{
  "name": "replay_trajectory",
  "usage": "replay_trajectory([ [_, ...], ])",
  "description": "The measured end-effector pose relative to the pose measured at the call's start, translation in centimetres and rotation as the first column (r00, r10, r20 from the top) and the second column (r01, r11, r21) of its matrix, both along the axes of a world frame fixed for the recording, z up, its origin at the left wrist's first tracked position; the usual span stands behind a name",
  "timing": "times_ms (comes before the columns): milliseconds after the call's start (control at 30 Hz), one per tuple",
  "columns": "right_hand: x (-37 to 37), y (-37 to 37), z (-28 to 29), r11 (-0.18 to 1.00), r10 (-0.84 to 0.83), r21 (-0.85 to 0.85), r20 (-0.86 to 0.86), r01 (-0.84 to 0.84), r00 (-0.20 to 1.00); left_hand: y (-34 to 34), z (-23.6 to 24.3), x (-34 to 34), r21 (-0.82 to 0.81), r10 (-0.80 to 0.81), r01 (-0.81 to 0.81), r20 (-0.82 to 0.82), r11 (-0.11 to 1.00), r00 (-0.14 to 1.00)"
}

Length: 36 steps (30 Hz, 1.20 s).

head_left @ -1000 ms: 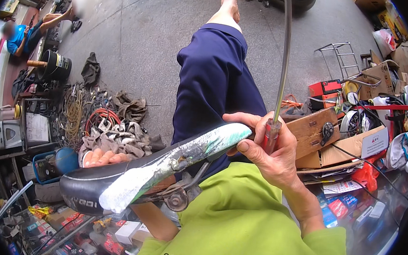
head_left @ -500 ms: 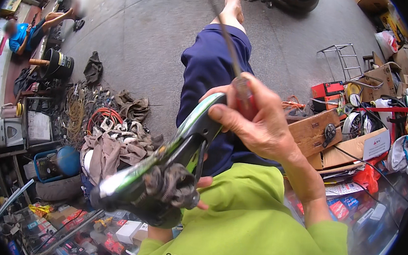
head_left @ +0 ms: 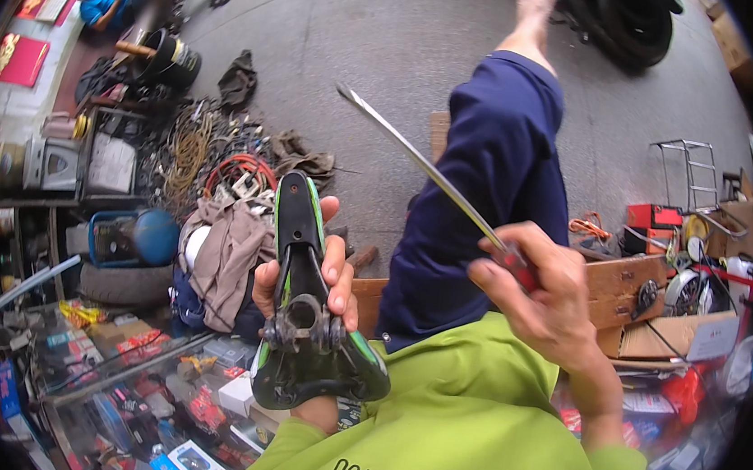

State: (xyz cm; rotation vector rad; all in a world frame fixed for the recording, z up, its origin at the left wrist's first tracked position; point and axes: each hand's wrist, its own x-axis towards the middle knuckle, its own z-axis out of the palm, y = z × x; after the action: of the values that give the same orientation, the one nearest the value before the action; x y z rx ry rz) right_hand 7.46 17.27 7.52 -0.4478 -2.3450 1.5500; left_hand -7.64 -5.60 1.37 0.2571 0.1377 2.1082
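Observation:
A black bicycle saddle with green edges is turned underside up, its nose pointing away from me. My left hand grips it from beneath, fingers wrapped over its sides. The metal seat clamp shows in the middle of the saddle's underside, between the rails. In my right hand is a long screwdriver with a red handle. Its shaft slants up to the left, and the flat tip is in the air beyond the saddle, touching nothing.
To the left lie a heap of cables, a brown cloth and a blue stool. A glass-topped case with small packages is near me. A wooden box and cardboard stand at right. Another person sits far left.
The saddle has swung from tilted sideways to underside up, nose away from me. My right hand has drawn away to the right, and the screwdriver now slants left. The whole view has shifted.

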Motion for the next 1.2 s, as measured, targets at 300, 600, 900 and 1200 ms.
replay_trajectory([
  [300, 4.6, -0.2, 0.9, 0.964, 0.172, 0.218, -0.07, -0.153, 0.983, -0.8, 1.2, 0.3, -0.153, 0.053, -0.057, -0.032, 0.987, 0.998],
  [600, 4.9, -0.1, 1.2, 0.951, 0.186, 0.268, -0.086, -0.157, 0.979, 0.1, 1.9, 1.2, -0.278, 0.034, -0.06, -0.1, 0.959, 0.994],
  [900, 5.4, 0.9, 2.3, 0.878, 0.195, 0.464, -0.124, -0.117, 0.973, 0.8, 2.9, 1.3, -0.416, 0.014, -0.083, -0.166, 0.906, 0.986],
  [1200, 6.2, 2.0, 5.2, 0.756, 0.248, 0.615, 0.05, -0.225, 0.968, 2.3, 3.8, 1.7, -0.625, -0.024, -0.29, -0.443, 0.725, 0.896],
])
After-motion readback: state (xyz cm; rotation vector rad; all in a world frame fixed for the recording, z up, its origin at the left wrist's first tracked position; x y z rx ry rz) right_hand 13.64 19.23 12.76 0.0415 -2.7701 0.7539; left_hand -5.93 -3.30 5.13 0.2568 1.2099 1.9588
